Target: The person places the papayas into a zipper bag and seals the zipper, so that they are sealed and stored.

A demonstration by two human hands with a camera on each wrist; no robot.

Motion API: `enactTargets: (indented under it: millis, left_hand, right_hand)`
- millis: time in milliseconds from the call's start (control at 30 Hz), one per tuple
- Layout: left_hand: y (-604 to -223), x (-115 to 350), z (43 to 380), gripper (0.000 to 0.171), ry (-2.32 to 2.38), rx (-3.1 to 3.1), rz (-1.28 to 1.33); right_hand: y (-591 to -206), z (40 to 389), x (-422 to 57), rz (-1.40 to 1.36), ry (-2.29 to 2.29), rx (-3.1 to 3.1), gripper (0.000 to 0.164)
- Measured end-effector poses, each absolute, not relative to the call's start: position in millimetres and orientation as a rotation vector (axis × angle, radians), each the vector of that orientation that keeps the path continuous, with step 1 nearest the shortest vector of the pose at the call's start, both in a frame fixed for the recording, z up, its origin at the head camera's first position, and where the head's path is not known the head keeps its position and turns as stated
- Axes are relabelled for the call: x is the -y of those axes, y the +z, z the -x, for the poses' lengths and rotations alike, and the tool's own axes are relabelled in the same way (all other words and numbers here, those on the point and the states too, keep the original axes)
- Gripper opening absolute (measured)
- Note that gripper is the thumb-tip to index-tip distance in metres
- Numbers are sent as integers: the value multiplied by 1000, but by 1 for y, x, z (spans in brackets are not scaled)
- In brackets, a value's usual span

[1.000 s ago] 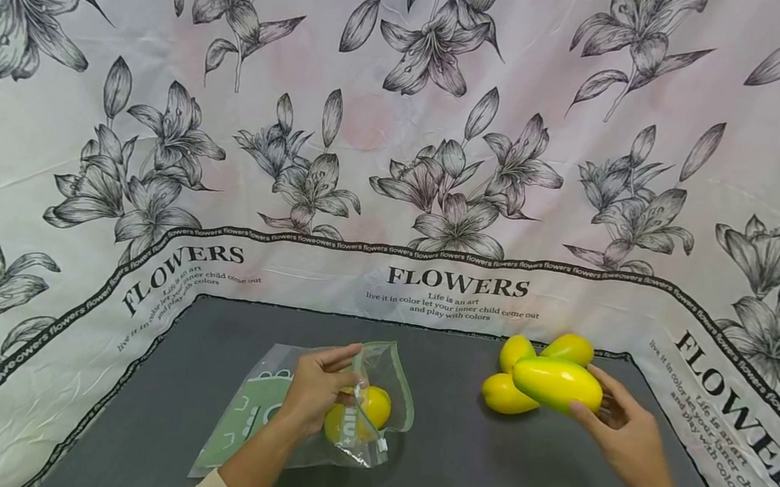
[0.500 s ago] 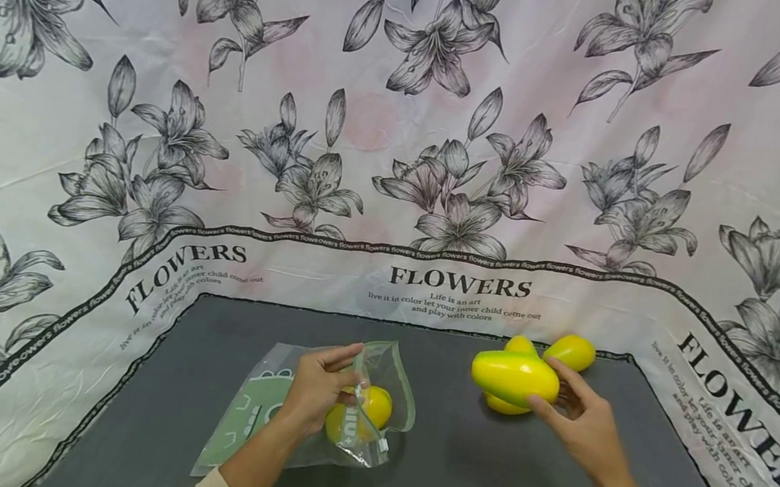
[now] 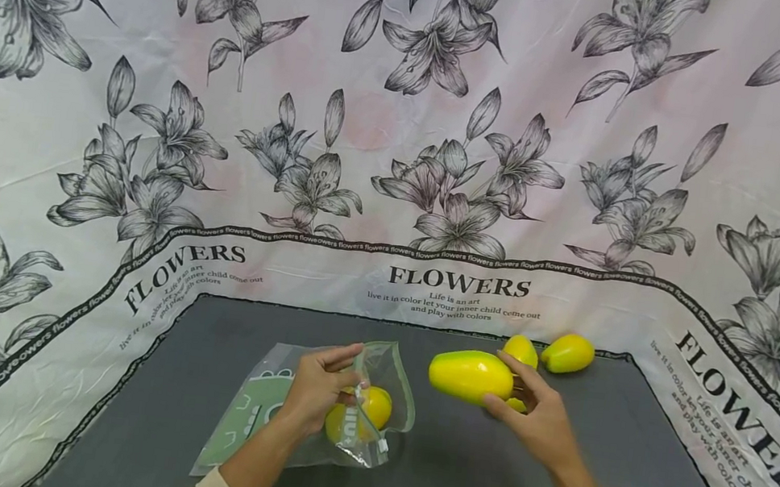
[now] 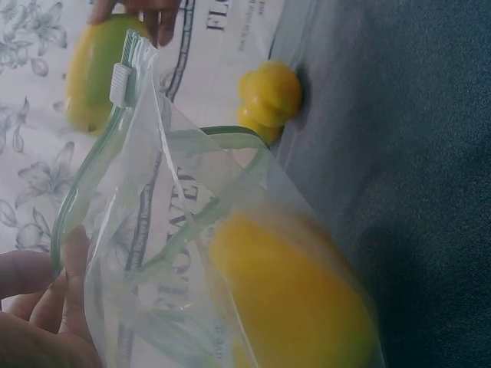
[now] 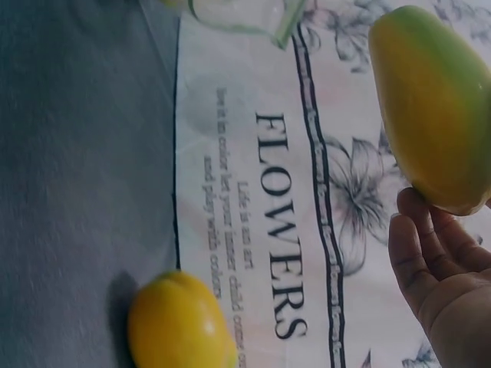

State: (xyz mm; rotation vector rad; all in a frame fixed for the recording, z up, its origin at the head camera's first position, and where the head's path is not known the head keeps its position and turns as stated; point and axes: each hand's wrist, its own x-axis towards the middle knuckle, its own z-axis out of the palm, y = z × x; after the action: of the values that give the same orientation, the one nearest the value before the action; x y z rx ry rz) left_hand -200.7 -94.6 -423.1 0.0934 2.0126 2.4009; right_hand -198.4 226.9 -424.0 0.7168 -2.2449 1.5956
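With its fingertips, my right hand [image 3: 543, 421] holds a yellow-green papaya [image 3: 469, 376] by one end, above the dark table and to the right of a clear zip bag [image 3: 248, 413]. The right wrist view shows that papaya [image 5: 437, 107] tapering away from the fingers. My left hand [image 3: 317, 389] pinches the bag near its mouth, which gapes to the right. Inside the bag lie yellow fruits [image 3: 376, 406], blurred through the plastic [image 4: 291, 299] in the left wrist view. A white slider [image 4: 120, 84] sits on the bag's green zip edge.
Behind my right hand, a yellow fruit [image 3: 521, 349] stands near the table's back edge, another [image 3: 568, 353] to its right. A third is mostly hidden by the hand. A white flower-printed cloth [image 3: 456, 296] rises behind the grey table top [image 3: 448, 486].
My right hand has carried the papaya leftward, from over the yellow fruits toward the bag's mouth. The left hand and the bag have stayed put.
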Motion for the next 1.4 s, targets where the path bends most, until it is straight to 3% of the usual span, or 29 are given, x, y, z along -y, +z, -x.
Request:
enactTargets:
  millis: [300, 667, 1400]
  left_hand:
    - [-424, 94, 200, 44, 2401, -2021, -104]
    - [-424, 93, 200, 44, 2384, -2054, -83]
    - [-422, 89, 199, 44, 2355, -2078, -104]
  right_hand:
    - [-437, 207, -204, -782, 1633, 2254, 61]
    - [-423, 196, -167, -815, 1483, 2323, 57]
    - [-474, 220, -129, -984, 1591, 2387, 60]
